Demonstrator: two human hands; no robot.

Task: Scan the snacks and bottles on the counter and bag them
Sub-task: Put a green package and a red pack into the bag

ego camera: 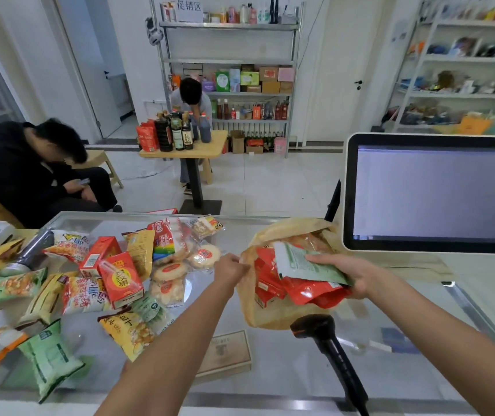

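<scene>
A yellowish plastic bag lies open on the glass counter, with red snack packs inside it. My left hand pinches the bag's left rim. My right hand grips a green-and-white snack packet at the bag's mouth, over the red packs. Left of the bag lies a pile of snacks: red drink cartons, rice cracker packs, green, yellow and orange packets. A metal can or bottle lies at the far left.
A black handheld scanner stands in its holder at the front, right of centre. A white-framed screen stands at the right. Two people sit beyond the counter, one by a small table of bottles. Shelves line the back.
</scene>
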